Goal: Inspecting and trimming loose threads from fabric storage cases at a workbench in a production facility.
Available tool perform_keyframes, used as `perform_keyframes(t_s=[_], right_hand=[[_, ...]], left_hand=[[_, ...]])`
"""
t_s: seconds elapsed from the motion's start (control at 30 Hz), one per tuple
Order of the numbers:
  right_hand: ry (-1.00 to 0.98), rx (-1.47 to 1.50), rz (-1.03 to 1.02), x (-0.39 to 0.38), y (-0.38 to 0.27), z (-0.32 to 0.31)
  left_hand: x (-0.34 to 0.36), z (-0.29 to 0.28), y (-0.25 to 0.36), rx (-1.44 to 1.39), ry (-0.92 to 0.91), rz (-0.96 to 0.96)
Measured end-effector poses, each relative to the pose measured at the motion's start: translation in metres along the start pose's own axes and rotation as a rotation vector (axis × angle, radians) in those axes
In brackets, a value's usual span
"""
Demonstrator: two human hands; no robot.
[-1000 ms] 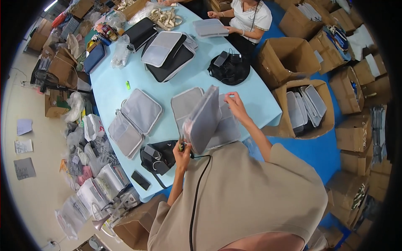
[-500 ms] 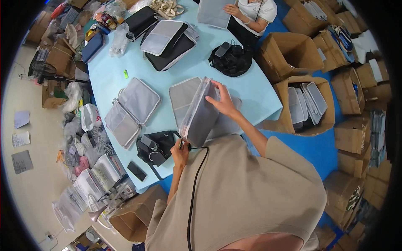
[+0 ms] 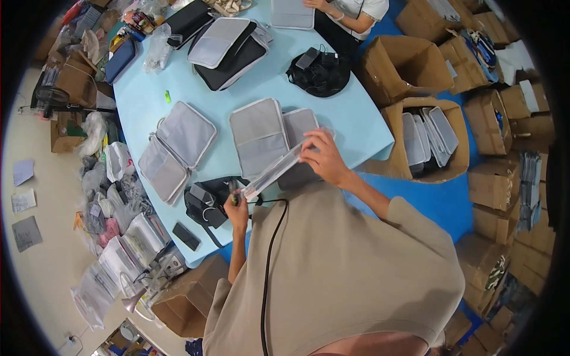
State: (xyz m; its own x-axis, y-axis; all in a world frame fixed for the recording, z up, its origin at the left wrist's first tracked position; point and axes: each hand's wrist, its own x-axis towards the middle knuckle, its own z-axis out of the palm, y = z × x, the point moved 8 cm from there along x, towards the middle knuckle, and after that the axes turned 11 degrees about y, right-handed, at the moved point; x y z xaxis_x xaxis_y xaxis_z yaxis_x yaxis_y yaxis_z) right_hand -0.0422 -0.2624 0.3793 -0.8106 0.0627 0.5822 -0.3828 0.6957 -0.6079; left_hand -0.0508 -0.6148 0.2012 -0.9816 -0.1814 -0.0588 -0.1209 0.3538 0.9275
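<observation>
A flat grey zip case is held edge-up over the near side of the table, its pale rim slanting from lower left to upper right. My right hand grips its upper right end with fingers and thumb. At its lower left end my left hand is closed around a small dark tool, whose kind I cannot make out. Behind the held case lie an open grey case and another grey case, partly covered. To the left rests an opened grey case.
Left of my left hand are a black cap with small devices and a phone. Stacked cases, another black cap and a co-worker's hand are farther off. A carton of cases stands right.
The held case has turned so that its narrow edge now faces up, uncovering more of the cases behind it. Both hands stay at its ends; the left has risen slightly with the tool.
</observation>
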Motion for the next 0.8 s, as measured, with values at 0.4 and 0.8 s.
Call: perform_keyframes(t_s=[0.4,0.8], right_hand=[[0.045,0.007,0.117,-0.076,-0.022,-0.030],[-0.043,0.168,0.504,-0.086,0.003,-0.067]], left_hand=[[-0.015,0.023,0.105,-0.063,-0.186,-0.044],[-0.013,0.018,0.118,0.064,-0.276,-0.077]])
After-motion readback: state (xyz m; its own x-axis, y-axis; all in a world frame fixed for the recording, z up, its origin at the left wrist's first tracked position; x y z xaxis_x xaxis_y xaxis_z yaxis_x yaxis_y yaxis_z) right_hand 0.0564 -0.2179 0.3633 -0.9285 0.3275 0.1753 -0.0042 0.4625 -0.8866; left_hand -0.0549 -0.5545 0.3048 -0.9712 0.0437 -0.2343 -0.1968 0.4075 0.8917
